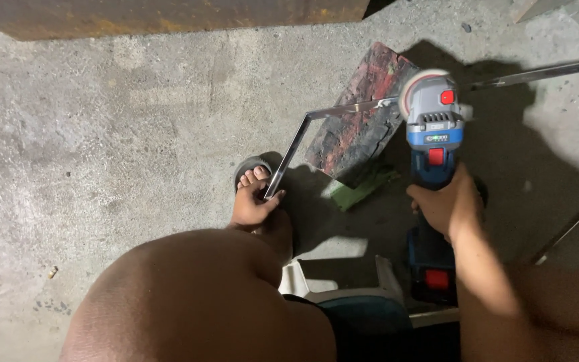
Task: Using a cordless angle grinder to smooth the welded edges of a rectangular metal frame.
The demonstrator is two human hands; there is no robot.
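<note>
head view. my right hand (445, 204) is wrapped tight around the body of a cordless angle grinder (433, 127), blue and grey with red buttons and a red-marked battery at the rear; fingers closed full round the grip. its disc (411, 90) sits at the top end, blurred, right against a thin bright metal bar (343, 108). the bar is bent at a sharp corner: one leg runs across a worn red-and-black block (360, 114), the other slopes down toward me. my left hand (252, 206) pinches that lower end between thumb and fingers, just beside my sandalled foot (252, 173). the bar looks polished, flat, narrow. a green scrap (360, 189) lies under the block's near edge. bare concrete floor (102, 134) all round.
</note>
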